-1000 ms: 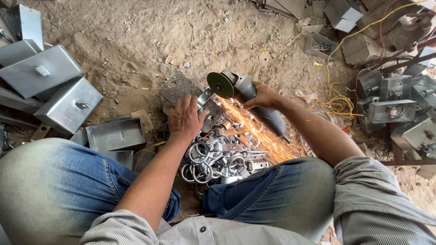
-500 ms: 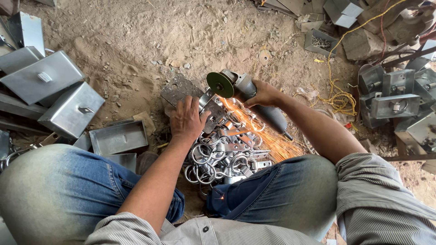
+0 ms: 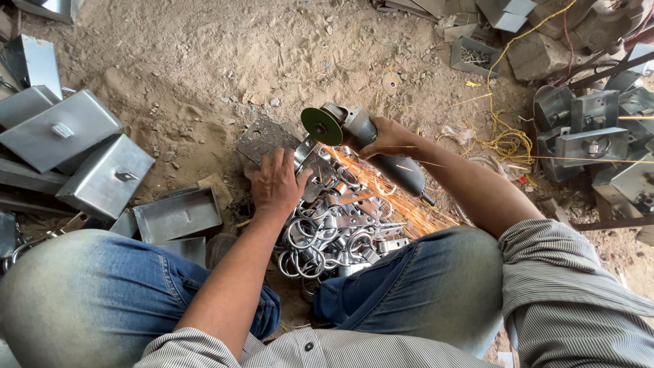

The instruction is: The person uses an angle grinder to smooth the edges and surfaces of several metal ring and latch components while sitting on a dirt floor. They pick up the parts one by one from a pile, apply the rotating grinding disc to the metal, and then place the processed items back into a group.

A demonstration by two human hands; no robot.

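Sparks veil the workpiece under the left hand, pressed flat, fingers spread; right hand wraps the angle grinder, palm hiding its body; ring pile between knees.

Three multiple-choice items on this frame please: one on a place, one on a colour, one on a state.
1. Where does the left hand rest?
A. on a metal piece beside the pile of ring fittings
B. on the knee
C. on the yellow cord

2. What colour is the angle grinder disc's face?
A. red
B. green
C. white

3. What state is the grinder in?
A. lying idle
B. throwing sparks
C. dismantled

Answers: 1 A, the palm presses metal by the rings. 2 B, the disc shows green. 3 B, sparks stream while the right hand grips it.
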